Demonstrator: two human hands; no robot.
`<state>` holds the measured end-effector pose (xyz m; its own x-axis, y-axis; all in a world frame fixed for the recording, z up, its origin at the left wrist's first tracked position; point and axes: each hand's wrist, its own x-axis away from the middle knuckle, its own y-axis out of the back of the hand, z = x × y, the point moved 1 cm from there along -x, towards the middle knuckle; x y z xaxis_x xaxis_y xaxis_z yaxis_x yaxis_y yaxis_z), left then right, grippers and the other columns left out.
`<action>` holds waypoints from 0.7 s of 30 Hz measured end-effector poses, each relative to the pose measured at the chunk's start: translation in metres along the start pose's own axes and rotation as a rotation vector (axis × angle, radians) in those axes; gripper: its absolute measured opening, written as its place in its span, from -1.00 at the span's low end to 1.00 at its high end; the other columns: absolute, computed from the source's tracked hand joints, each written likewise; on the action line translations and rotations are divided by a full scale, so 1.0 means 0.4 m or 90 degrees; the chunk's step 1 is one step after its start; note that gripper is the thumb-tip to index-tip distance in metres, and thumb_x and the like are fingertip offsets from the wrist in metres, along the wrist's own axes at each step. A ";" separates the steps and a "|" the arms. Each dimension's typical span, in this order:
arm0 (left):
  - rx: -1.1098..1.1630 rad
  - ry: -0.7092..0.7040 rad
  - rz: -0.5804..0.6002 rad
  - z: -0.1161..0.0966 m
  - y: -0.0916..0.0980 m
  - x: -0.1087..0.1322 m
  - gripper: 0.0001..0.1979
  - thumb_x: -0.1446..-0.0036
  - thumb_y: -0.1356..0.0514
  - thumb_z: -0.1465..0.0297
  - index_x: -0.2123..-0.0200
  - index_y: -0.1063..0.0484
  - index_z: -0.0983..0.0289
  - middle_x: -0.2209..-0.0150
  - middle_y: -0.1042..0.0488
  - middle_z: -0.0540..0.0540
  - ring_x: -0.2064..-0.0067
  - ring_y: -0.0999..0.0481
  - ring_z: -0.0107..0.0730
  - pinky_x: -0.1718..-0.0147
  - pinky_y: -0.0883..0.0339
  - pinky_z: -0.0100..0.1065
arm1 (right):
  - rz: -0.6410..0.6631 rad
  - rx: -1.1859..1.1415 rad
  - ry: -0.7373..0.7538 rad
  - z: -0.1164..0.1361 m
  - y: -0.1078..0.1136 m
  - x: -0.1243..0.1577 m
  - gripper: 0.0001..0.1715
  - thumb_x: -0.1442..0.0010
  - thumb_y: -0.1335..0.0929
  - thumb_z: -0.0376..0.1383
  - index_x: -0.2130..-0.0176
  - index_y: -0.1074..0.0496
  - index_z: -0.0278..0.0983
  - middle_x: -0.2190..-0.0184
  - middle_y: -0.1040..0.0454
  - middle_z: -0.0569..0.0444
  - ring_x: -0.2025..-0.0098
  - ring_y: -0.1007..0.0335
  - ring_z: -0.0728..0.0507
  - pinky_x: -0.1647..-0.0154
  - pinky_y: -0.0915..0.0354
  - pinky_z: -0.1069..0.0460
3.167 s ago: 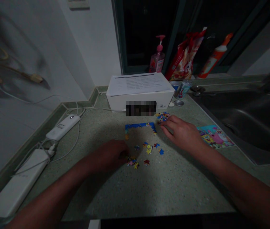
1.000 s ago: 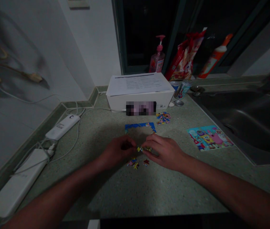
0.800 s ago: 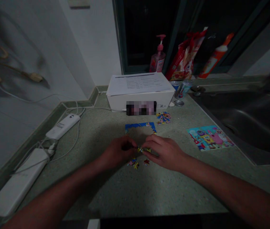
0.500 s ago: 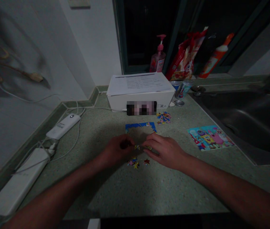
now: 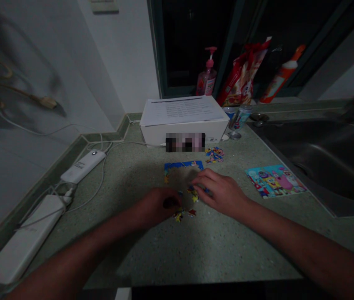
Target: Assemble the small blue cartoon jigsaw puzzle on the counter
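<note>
Just before the white box [image 5: 183, 125], your curled left hand [image 5: 158, 206] and close-fingered right hand [image 5: 223, 192] sit over light, thin puzzle pieces [image 5: 185, 214], likely best pinched edgewise; any grip cannot be told.

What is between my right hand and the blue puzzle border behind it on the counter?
Nothing visible. The right hand touches loose pieces just in front of the blue puzzle border, with only bare counter between. The white box stands behind the border and a small heap of pieces lies off to its right.
</note>
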<state>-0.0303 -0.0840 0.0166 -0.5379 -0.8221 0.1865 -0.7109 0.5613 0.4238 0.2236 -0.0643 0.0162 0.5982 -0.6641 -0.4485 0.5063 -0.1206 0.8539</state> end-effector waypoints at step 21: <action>0.098 0.037 -0.124 0.018 0.006 -0.015 -0.80 -0.15 -0.38 0.20 0.27 -0.58 0.20 0.32 -0.63 0.11 0.29 -0.54 -0.21 0.24 -0.42 -0.20 | 0.010 -0.006 -0.010 0.000 0.008 -0.002 -0.73 -0.53 -0.27 -0.25 0.01 -0.56 -0.22 0.13 -0.60 -0.03 0.19 -0.59 -0.14 0.26 -0.47 -0.02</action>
<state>-0.0321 -0.0769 0.0103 -0.3608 -0.9175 0.1671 -0.8613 0.3965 0.3178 0.2249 -0.0641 0.0194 0.5966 -0.6774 -0.4304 0.5021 -0.1033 0.8586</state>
